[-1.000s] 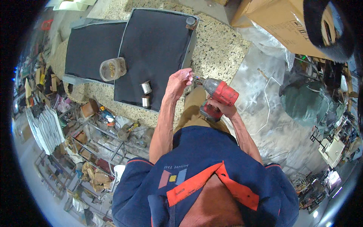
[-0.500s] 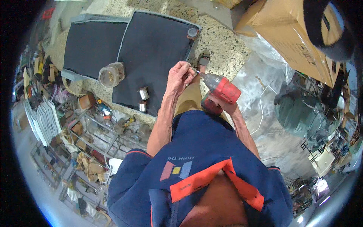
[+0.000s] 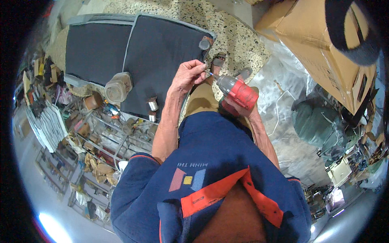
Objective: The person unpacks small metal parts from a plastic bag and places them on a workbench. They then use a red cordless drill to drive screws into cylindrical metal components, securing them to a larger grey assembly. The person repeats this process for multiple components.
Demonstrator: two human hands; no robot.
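My right hand grips a red and dark-grey cordless drill, its bit pointing up and left. At the tip of that bit are the pinched thumb and fingers of my left hand; whatever they hold is too small to make out. Left of my knees lie two black panels with grey edges, one overlapping the other. On them are short silver metal cylinders with brown plates: one cylinder stands beside another cylinder near my left forearm, and a third cylinder sits at the far right corner.
A clear plastic jar stands at the overlap of the panels. At the far right is a large cardboard box; below it lies a dark green bundle. Metal racks with clutter fill the left side.
The view has shifted slightly. My left hand has moved a little to the left and up, still pinched at the bit. The drill stays almost where it was, and a second sandalled foot now shows.
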